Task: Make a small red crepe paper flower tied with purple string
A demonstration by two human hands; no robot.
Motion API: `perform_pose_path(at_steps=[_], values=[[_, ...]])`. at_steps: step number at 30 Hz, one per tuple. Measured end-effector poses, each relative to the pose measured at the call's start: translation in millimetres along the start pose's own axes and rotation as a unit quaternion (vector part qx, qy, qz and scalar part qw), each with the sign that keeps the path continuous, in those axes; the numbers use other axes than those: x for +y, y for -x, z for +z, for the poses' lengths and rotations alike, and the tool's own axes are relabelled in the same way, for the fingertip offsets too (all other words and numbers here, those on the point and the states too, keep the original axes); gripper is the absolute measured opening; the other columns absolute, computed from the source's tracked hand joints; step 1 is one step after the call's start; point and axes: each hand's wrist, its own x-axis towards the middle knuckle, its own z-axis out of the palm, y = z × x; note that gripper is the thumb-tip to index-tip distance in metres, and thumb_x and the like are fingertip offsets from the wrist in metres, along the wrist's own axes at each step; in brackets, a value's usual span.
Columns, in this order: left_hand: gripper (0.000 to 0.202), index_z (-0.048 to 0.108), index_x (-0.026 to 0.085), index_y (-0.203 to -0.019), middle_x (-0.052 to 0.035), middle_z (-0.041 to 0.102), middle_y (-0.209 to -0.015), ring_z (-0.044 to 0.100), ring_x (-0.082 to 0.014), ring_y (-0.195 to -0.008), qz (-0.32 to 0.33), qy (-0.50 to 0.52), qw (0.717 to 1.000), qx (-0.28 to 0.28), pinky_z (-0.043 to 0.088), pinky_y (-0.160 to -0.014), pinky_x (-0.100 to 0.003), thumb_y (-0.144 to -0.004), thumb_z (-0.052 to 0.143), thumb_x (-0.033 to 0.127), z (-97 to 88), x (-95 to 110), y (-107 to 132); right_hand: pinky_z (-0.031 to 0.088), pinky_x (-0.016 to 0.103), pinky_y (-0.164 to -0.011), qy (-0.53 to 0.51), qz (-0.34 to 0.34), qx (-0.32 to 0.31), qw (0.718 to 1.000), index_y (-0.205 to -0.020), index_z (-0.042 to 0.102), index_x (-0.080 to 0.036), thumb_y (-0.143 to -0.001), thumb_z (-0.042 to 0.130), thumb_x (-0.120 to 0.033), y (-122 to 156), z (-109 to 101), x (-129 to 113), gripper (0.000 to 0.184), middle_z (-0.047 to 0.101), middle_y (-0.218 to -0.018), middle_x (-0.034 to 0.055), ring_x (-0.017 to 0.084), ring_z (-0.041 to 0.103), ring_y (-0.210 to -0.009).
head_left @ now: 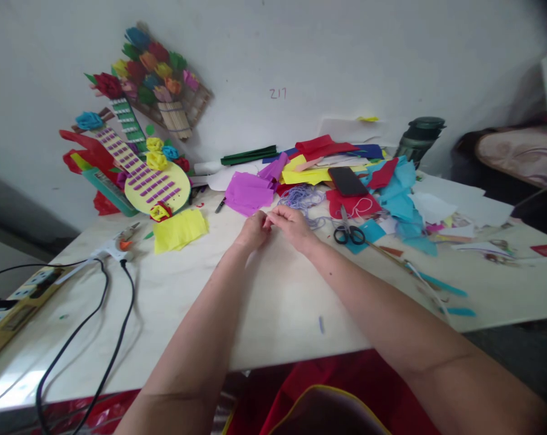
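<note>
My left hand [254, 231] and my right hand [292, 224] meet at the middle of the table [273, 302], fingertips pinched together on something too small to make out. A tangle of lilac thread [303, 198] lies just beyond my right hand. A sheet of purple crepe paper [248, 192] lies right behind my left hand. Black-handled scissors [348, 232] rest on the table to the right of my right hand.
Yellow crepe paper [180, 230] lies left of my hands. Paper-flower crafts [137, 151] lean on the wall at the back left. Coloured paper scraps [391, 187], a black phone [347, 180] and a dark bottle [419, 140] fill the back right. A power strip [23, 296] and cables [96, 338] lie at the left.
</note>
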Motion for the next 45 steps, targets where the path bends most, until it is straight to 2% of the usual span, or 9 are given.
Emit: perform_pose_path(at_steps=[5,8,16,21,29,34,38,42,45], values=[[0.012,0.055,0.016,-0.057,0.0016,0.050,-0.051,0.041,-0.0095,-0.052,0.001,-0.018,0.999,-0.027,0.028,-0.048,-0.020,-0.058,0.058,0.005,-0.7,4,3,0.040,0.026,-0.073,0.098,-0.048,-0.026,0.994,-0.061,0.067,-0.020,-0.075,0.058,-0.022,-3,-7,-11,0.016,0.064,-0.068,0.0000,0.013,0.055,-0.070],[0.008,0.060,0.015,-0.061,0.0012,0.052,-0.048,0.042,-0.0092,-0.046,-0.040,-0.013,0.995,-0.091,0.029,-0.044,-0.020,-0.060,0.059,0.008,-0.4,6,6,0.041,0.025,-0.071,0.109,-0.052,-0.007,0.993,-0.060,0.068,-0.019,-0.074,0.059,-0.020,-8,-15,-15,0.016,0.065,-0.065,-0.0004,0.012,0.056,-0.068],[0.016,0.068,0.013,-0.076,-0.0001,0.058,-0.058,0.042,-0.0071,-0.049,-0.010,0.065,0.968,-0.242,0.032,-0.046,-0.019,-0.061,0.065,0.017,4.9,15,14,0.045,0.028,-0.075,0.052,0.041,0.007,0.998,-0.064,0.071,-0.018,-0.065,0.068,-0.023,-20,-41,-11,0.006,0.069,-0.068,0.0025,0.015,0.061,-0.075],[0.021,0.066,0.012,-0.082,-0.0030,0.061,-0.067,0.046,-0.0067,-0.054,-0.033,0.177,0.935,-0.306,0.034,-0.050,-0.018,-0.064,0.068,0.023,8.2,19,18,0.046,0.026,-0.073,0.031,0.083,0.004,0.996,-0.060,0.070,-0.017,-0.061,0.071,-0.023,-23,-57,-6,0.006,0.069,-0.065,0.0026,0.014,0.061,-0.072],[0.025,0.062,0.010,-0.082,-0.0074,0.062,-0.074,0.052,-0.0075,-0.061,-0.091,0.395,0.867,-0.291,0.036,-0.053,-0.017,-0.063,0.073,0.022,14.8,18,20,0.042,0.024,-0.047,-0.054,0.193,-0.003,0.980,-0.055,0.065,-0.015,-0.054,0.074,-0.020,-23,-63,7,0.011,0.063,-0.053,0.0018,0.012,0.054,-0.048],[0.024,0.060,0.008,-0.084,-0.0082,0.058,-0.071,0.048,-0.0073,-0.057,-0.129,0.502,0.821,-0.239,0.030,-0.043,-0.015,-0.062,0.067,0.017,10.6,24,18,0.038,0.022,-0.048,-0.058,0.126,0.005,0.990,-0.049,0.061,-0.015,-0.055,0.072,-0.019,-22,-55,16,0.013,0.058,-0.046,-0.0009,0.009,0.049,-0.046],[0.021,0.057,0.008,-0.085,-0.0052,0.052,-0.063,0.039,-0.0039,-0.047,-0.190,0.567,0.779,-0.187,0.023,-0.036,-0.012,-0.072,0.058,0.025,7.6,26,15,0.039,0.021,-0.052,-0.039,0.119,0.005,0.992,-0.051,0.063,-0.014,-0.052,0.074,-0.021,-21,-51,16,0.013,0.059,-0.049,-0.0013,0.009,0.050,-0.051],[0.014,0.056,0.009,-0.083,-0.0013,0.046,-0.057,0.030,-0.0014,-0.041,-0.206,0.556,0.788,-0.163,0.015,-0.033,-0.011,-0.075,0.056,0.021,7.5,24,13,0.040,0.021,-0.052,-0.034,0.126,0.011,0.991,-0.052,0.064,-0.015,-0.051,0.075,-0.022,-19,-48,13,0.013,0.059,-0.050,-0.0007,0.009,0.051,-0.052],[0.013,0.058,0.009,-0.080,-0.0018,0.050,-0.058,0.033,-0.0015,-0.041,-0.192,0.527,0.814,-0.149,0.021,-0.035,-0.012,-0.071,0.059,0.019,7.5,19,13,0.040,0.021,-0.052,-0.042,0.109,0.020,0.993,-0.055,0.066,-0.016,-0.055,0.073,-0.022,-20,-47,14,0.010,0.061,-0.053,-0.0005,0.009,0.051,-0.052]])
